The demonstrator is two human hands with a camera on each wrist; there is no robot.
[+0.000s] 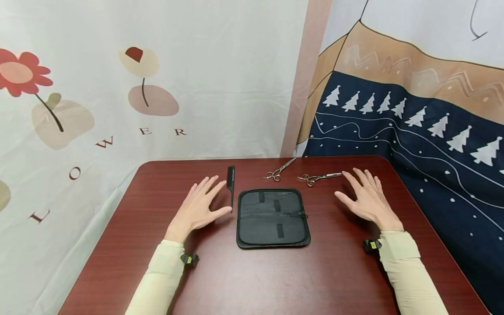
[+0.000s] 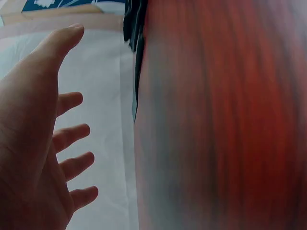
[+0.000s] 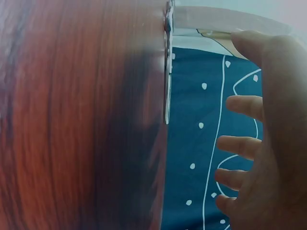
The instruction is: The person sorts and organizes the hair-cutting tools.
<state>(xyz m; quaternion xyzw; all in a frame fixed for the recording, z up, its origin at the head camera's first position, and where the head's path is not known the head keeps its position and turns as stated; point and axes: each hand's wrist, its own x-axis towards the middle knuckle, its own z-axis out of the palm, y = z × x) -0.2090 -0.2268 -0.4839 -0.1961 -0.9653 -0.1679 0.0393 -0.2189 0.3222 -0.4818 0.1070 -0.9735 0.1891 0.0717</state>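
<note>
My left hand (image 1: 200, 206) hovers over the left half of the table with fingers spread and nothing in it. Beside its thumb and forefinger lies a black tail comb (image 1: 230, 178), teeth end away from me. My right hand (image 1: 367, 200) is held over the right side, fingers spread and holding nothing. Close to its forefinger are the tips of one pair of hairdressing scissors (image 1: 320, 176). Another pair of hairdressing scissors (image 1: 280, 170) lies near the far edge. Between the hands sits a flat black case (image 1: 257, 225) with elastic loops and a zip pull at its right side.
The dark red wooden table (image 1: 271, 280) has rounded far corners. Behind it hangs a pale curtain (image 1: 228, 87) with flower prints, and at the right a navy cloth (image 1: 354, 127) with white trees. A small black camera is strapped on each wrist.
</note>
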